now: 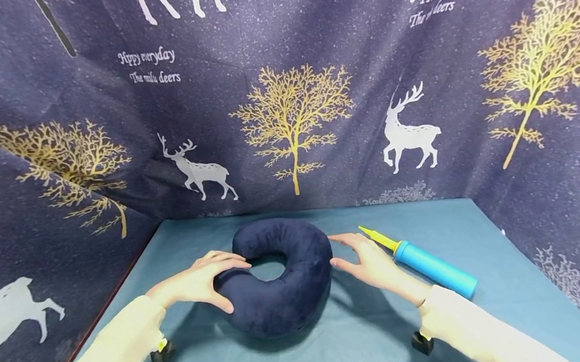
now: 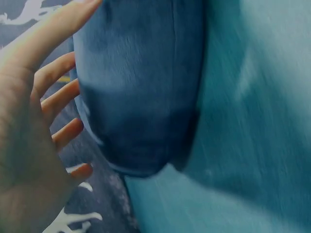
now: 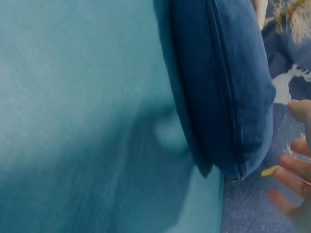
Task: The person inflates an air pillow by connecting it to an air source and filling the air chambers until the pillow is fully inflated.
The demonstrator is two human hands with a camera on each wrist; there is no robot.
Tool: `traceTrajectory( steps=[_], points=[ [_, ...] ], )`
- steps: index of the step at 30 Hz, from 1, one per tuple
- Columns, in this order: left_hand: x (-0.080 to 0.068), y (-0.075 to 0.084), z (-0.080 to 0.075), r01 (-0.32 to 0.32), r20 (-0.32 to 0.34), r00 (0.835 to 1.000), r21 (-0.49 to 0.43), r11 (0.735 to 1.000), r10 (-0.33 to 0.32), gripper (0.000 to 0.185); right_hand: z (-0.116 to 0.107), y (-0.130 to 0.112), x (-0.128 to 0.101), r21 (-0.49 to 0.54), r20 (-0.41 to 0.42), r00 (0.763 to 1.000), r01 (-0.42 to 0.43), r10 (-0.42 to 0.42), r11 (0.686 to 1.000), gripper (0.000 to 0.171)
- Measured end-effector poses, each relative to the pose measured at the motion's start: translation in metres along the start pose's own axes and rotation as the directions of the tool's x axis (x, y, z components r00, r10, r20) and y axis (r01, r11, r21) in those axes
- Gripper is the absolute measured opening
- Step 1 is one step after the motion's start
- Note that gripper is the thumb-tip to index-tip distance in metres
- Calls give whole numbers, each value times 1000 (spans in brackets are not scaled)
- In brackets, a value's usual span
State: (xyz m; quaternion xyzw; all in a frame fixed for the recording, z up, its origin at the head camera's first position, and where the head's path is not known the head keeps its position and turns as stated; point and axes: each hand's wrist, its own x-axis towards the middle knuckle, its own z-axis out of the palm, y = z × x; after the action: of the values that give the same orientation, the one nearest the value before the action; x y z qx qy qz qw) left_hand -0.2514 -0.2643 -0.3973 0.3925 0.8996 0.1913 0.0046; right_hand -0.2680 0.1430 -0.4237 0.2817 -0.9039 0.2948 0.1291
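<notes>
A dark navy U-shaped neck pillow (image 1: pixel 282 281) lies on the teal table (image 1: pixel 374 339), its opening turned to the left. My left hand (image 1: pixel 203 279) rests on the pillow's left end with fingers spread and nearly straight. In the left wrist view that hand (image 2: pixel 34 131) is open against the plush pillow (image 2: pixel 141 87). My right hand (image 1: pixel 365 257) hovers open just right of the pillow, fingertips near its side. The right wrist view shows the pillow's seam edge (image 3: pixel 228 97) and my right fingertips (image 3: pixel 291 174) a little apart from it.
A blue hand pump with a yellow nozzle (image 1: pixel 424 262) lies on the table just right of my right hand, nozzle pointing back left. Dark curtains printed with deer and gold trees (image 1: pixel 290 118) wall in the table at the back and both sides.
</notes>
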Motion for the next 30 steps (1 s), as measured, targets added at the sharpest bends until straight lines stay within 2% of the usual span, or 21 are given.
traceTrajectory(
  steps=[4, 7, 13, 17, 21, 26, 30],
  points=[
    [-6, -10, 0, 69, 38, 997, -62, 996, -67, 83, -3, -8, -7, -14, -8, 1000, 8, -8, 1000, 54],
    [-8, -15, 3, 84, 47, 996, -89, 992, -81, 82, -5, -9, -9, -22, -32, 999, 30, -31, 999, 53],
    [-10, -17, 11, 53, -30, 998, -55, 997, -55, 76, -9, -7, -14, -27, -69, 997, 38, -40, 999, 52],
    [-10, -10, 17, 55, -75, 996, -17, 998, -56, 73, -11, -6, -17, -27, -69, 997, 29, -31, 999, 53],
    [-7, -1, 22, 124, -75, 990, 6, 992, -123, 72, -14, -7, -19, -17, -64, 998, 20, -21, 1000, 54],
    [-4, 11, 26, 233, -69, 971, 22, 972, -231, 73, -18, -6, -20, 10, -58, 998, 7, -6, 1000, 55],
    [-2, 17, 30, 273, -88, 959, 29, 962, -269, 71, -20, -2, -21, 19, -60, 998, 3, -2, 1000, 55]
  ],
)
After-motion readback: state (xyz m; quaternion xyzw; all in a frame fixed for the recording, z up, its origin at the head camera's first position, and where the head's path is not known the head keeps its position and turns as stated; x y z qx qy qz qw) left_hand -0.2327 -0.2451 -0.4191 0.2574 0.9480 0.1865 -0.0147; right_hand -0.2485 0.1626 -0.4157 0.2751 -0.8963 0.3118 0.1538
